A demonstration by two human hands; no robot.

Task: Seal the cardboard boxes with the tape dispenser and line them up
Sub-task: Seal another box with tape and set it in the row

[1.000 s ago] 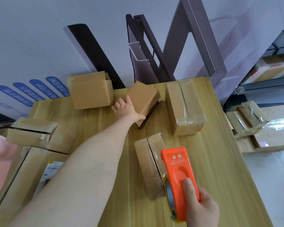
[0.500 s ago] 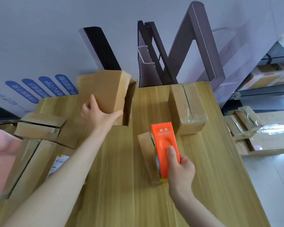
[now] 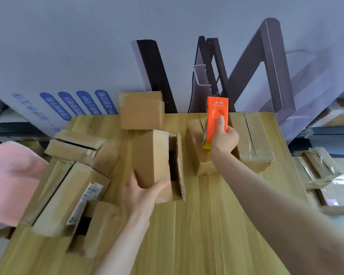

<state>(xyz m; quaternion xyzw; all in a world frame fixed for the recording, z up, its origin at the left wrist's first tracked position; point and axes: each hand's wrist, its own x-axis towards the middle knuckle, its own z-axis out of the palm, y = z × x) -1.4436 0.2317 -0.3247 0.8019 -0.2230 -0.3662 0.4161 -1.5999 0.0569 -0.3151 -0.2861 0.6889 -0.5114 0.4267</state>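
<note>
Left hand (image 3: pixel 141 195) grips the open box (image 3: pixel 157 165) mid-desk (image 3: pixel 207 235); right hand (image 3: pixel 223 138) holds the tape dispenser (image 3: pixel 216 118) over a taped box (image 3: pixel 199 153). Advisable: turn flaps upward, press shut, then tape.

An open brown box (image 3: pixel 153 161) lies on its side at the table's middle, flaps facing right. A narrow taped box (image 3: pixel 199 151) touches a wider taped box (image 3: pixel 252 139) at the far right. The orange tape dispenser (image 3: pixel 216 118) stands upright over the narrow one.
</note>
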